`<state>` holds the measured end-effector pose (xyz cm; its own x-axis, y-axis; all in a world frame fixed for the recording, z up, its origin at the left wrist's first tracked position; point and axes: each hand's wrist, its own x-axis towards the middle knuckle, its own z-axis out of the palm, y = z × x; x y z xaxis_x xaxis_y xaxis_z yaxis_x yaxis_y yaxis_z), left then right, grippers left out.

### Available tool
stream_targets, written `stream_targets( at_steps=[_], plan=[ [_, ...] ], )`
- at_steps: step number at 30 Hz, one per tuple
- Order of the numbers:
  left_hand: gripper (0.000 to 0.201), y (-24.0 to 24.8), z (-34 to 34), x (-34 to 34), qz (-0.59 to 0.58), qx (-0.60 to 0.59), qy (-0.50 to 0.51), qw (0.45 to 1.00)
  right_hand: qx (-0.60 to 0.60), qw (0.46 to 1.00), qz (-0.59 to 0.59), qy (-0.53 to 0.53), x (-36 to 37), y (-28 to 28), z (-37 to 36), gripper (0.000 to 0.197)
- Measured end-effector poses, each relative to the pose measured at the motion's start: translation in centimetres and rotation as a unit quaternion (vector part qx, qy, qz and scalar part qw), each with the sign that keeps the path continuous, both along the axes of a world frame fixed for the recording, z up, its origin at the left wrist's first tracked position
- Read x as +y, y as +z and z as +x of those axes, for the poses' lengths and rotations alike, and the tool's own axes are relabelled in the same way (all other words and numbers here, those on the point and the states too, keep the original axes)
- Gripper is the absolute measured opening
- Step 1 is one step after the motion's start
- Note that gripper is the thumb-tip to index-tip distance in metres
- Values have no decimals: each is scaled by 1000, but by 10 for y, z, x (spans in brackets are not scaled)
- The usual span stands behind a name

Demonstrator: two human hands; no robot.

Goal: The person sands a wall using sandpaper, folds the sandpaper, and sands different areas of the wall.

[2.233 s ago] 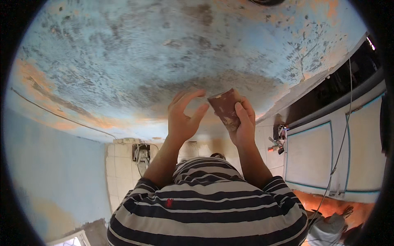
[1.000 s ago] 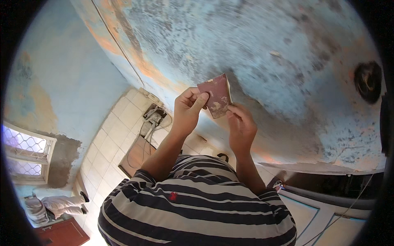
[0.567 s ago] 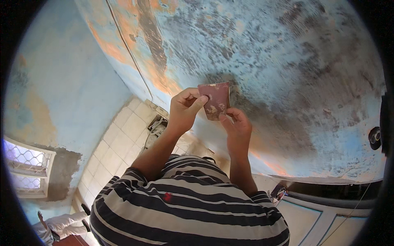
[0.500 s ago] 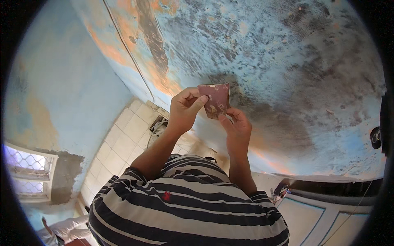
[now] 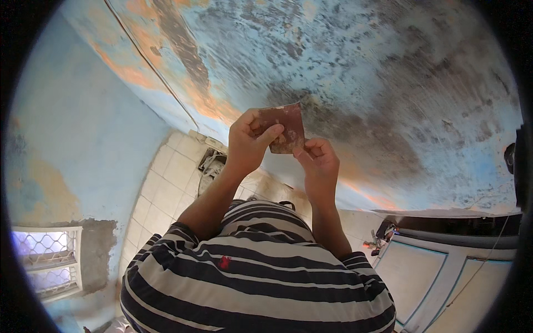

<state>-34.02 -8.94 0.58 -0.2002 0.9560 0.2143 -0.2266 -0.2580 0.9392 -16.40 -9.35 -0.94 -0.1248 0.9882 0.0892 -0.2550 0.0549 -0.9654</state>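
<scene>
Over my remote feed I see 2 hands on 1 brown sheet (image 5: pixel 290 117) before the patchy blue wall (image 5: pixel 377 72): the left hand (image 5: pixel 248 141) pinches its left side, the right hand (image 5: pixel 319 162) its lower right corner.

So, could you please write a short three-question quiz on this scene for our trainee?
1. True or false: the left hand and right hand both touch the brown sheet.
2. Which corner of the sheet, as pictured, is the right thumb at? A) upper left B) lower right C) upper right
3. Fill in: the window shows toward the picture's lower ____.

Key: 1. True; 2. B; 3. left
</scene>
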Motion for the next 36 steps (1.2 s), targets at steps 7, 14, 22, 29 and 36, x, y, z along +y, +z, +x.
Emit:
stream_targets(
  at_steps=[7,14,22,29,36],
  plan=[
    [22,20,50,-11,-20,-23,-24,999,27,999,15,-38,-7,18,47,32],
    [24,29,112,-20,-62,-23,-118,991,27,996,9,-83,-21,33,114,37],
    [21,14,170,-40,-55,-26,-111,992,46,997,-33,-57,-37,14,164,36],
    [18,-22,176,-53,-25,-97,7,995,58,997,-34,39,-38,3,171,32],
    [34,8,108,-27,132,10,368,920,4,1000,-17,-12,-13,-1,173,23]
  ],
)
